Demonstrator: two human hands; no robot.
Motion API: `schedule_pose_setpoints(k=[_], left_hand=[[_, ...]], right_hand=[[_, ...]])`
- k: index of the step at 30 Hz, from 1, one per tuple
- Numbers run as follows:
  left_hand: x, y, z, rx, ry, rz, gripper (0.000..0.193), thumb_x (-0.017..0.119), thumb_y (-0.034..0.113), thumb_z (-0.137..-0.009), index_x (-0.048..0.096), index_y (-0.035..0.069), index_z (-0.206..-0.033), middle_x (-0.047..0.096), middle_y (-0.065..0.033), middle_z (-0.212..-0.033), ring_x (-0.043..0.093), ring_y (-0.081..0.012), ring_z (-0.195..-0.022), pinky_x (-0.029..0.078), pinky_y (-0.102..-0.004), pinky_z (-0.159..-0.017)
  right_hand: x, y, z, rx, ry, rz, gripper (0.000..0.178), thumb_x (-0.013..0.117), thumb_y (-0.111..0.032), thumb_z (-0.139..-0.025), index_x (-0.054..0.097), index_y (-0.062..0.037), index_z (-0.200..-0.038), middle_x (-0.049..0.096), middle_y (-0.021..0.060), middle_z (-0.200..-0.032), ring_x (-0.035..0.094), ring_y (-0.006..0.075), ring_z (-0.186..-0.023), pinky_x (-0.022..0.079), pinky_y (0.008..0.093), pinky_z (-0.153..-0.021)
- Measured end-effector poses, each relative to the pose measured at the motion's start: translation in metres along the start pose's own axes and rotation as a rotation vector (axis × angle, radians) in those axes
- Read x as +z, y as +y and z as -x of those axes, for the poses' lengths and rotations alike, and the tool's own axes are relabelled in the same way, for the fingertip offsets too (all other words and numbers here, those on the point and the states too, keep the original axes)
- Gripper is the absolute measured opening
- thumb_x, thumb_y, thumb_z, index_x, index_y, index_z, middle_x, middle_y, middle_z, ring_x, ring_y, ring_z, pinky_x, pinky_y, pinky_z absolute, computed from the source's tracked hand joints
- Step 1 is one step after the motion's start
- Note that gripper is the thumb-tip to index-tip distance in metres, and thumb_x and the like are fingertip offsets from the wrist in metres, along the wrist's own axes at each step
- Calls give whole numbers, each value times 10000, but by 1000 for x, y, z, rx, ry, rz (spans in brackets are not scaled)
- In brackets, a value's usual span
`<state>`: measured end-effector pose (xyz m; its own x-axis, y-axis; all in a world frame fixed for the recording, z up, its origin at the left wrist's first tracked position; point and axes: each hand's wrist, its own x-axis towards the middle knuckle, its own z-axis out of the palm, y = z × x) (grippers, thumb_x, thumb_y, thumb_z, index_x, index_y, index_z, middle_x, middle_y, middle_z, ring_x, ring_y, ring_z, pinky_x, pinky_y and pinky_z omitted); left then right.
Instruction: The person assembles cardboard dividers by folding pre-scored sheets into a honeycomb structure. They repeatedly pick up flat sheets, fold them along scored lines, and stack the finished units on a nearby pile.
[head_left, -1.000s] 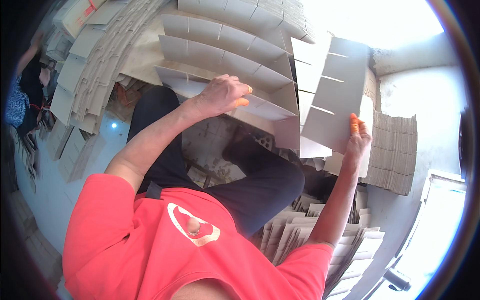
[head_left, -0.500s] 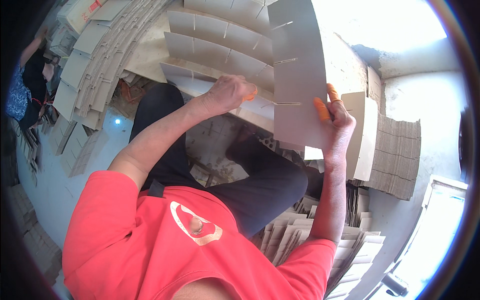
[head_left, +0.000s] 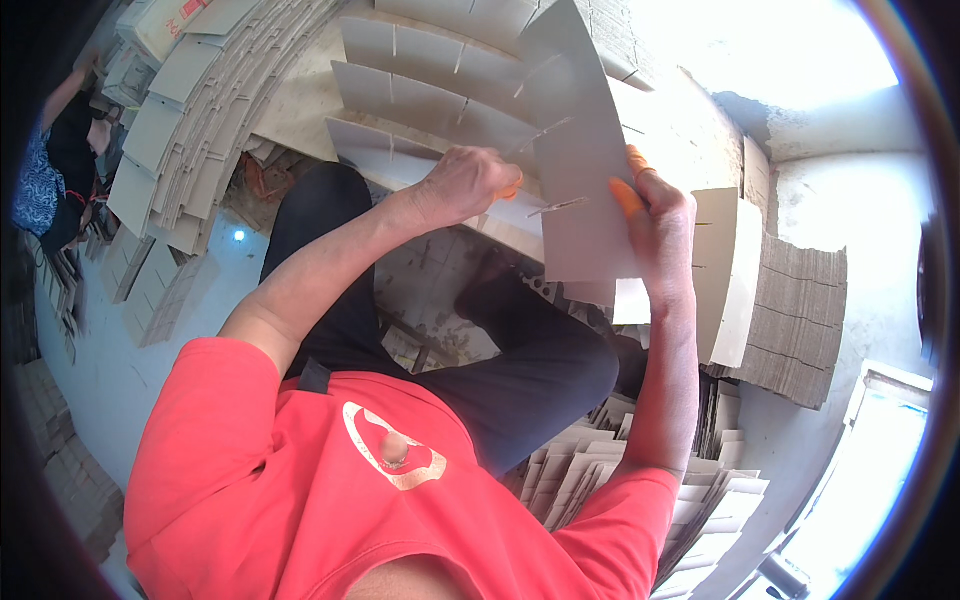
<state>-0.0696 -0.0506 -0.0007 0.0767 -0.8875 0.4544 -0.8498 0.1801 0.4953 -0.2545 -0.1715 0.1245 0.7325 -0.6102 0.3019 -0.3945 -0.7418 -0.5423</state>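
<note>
My right hand [head_left: 657,208], with orange covers on its fingers, grips the right edge of a grey slotted cardboard strip [head_left: 585,150]. The strip stands tilted over the right part of the work surface, its slots on the left side. My left hand [head_left: 465,187] is closed in front of the nearest standing strip [head_left: 400,160], an orange cover showing at a fingertip. Whatever its fingers hold is hidden. Beyond it, more slotted cardboard strips [head_left: 415,95] stand in spaced rows on the pale board.
Right of my right hand stand a thick stack of cardboard strips [head_left: 800,320] and a few loose ones [head_left: 735,270]. Bundled dividers [head_left: 590,465] lie below my knee. A long leaning pile [head_left: 190,130] stands at the left, with another person [head_left: 60,160] beyond it.
My right hand has moved slightly left and up, leaning the cardboard strip further over to the left. My left hand has stayed nearly in place.
</note>
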Motion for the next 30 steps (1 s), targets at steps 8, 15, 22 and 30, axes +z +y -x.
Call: schedule_pose_setpoints(k=[8,15,22,30], left_hand=[[1,1,-7,-14,-1,64,101,650,140,-786,621,43,-786,578,-115,-643,587,-287,-650,460,-401,-582],[1,-1,-5,-52,-6,17,107,631,160,-804,629,54,-790,592,-100,-651,595,-273,-665,472,-392,-593],[0,4,-11,-19,-41,39,133,649,190,-806,642,57,-814,623,-76,-687,602,-249,-683,480,-377,-600],[-21,5,0,58,93,-7,351,769,206,-680,661,24,-960,657,-67,-826,596,-234,-737,486,-350,-686]], right_hand=[[47,24,1,34,-219,32,251,586,-92,-875,620,27,-1093,663,171,-754,637,185,-696,500,314,-699],[33,-18,-4,-55,-275,283,105,531,-27,-810,587,22,-885,618,193,-742,619,366,-747,481,448,-662],[55,6,9,-34,-461,418,198,575,-35,-775,607,-6,-968,631,166,-804,630,347,-775,501,426,-677],[-20,100,49,424,-27,529,1034,695,-583,-728,261,39,-1430,495,236,-1312,488,396,-1168,399,422,-991]])
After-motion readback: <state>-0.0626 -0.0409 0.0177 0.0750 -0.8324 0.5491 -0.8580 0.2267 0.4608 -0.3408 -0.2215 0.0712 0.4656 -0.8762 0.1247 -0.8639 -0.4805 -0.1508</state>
